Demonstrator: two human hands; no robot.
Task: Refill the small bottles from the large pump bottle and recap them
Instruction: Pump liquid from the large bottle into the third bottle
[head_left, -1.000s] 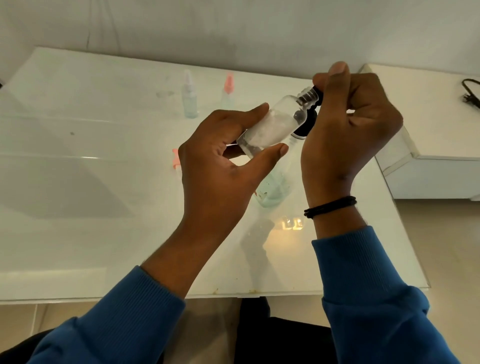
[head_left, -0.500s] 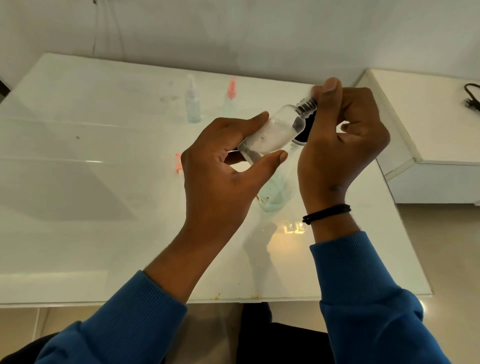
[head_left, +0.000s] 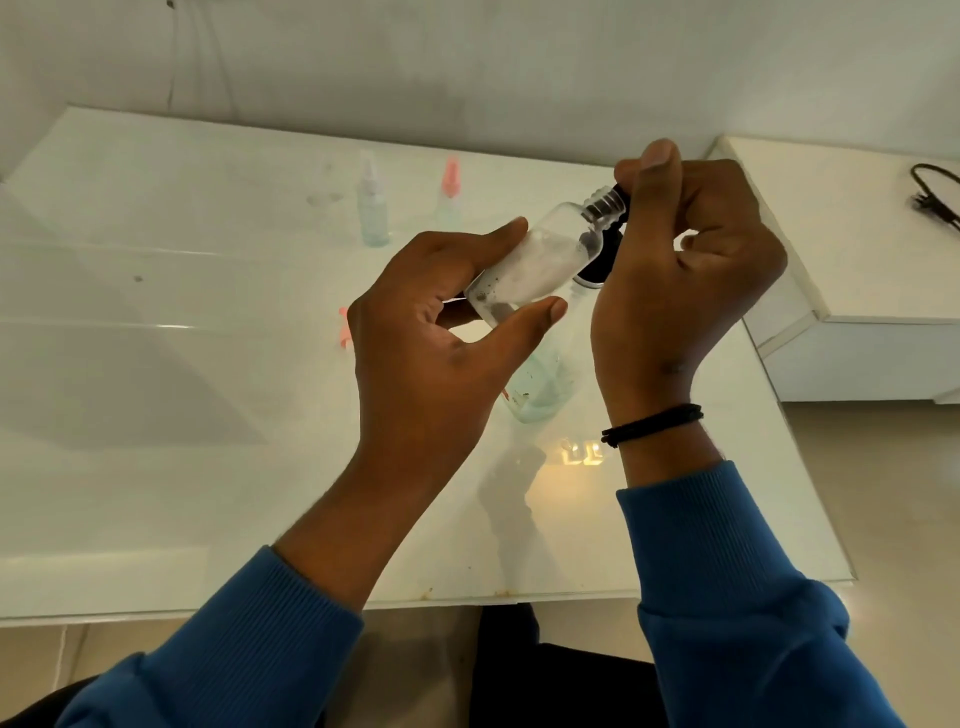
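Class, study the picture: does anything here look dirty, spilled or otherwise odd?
Yes. The small clear bottle gripped by the left hand shows dark specks inside. The large bottle standing behind it on the table has similar dark bits near its base. No spill shows.

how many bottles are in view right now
4: a clear bottle held tilted in the left hand; a larger bottle standing behind the hands; two small spray bottles, clear-capped and pink-capped, farther back. The hands may hide more.
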